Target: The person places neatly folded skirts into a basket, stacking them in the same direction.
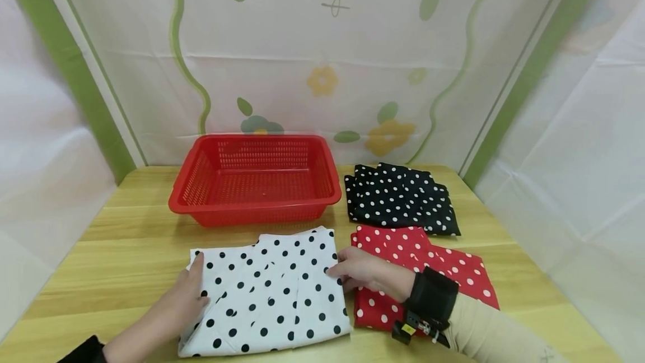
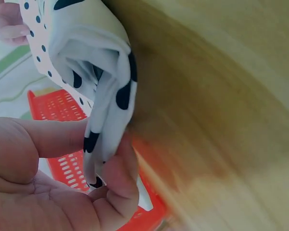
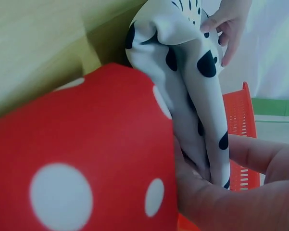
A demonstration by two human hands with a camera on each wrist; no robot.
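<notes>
A folded white cloth with black dots [image 1: 272,296] lies at the front of the table, between both hands. My left hand [image 1: 187,296] pinches its left edge; in the left wrist view the thumb and fingers [image 2: 118,178] close over the layered fold. At the right edge, my right hand [image 1: 360,269] pinches the cloth, with the thumb on one side and fingers beneath, as the right wrist view shows around the white fold [image 3: 211,120]. Beside that hand lies a folded red cloth with white dots [image 1: 468,273], partly hidden by the forearm.
Behind the white cloth stands a red plastic basket [image 1: 262,206] with nothing inside. A folded black cloth with white dots [image 1: 403,198] lies to its right, at the back of the wooden table [image 1: 126,240]. A printed curtain [image 1: 282,43] hangs behind.
</notes>
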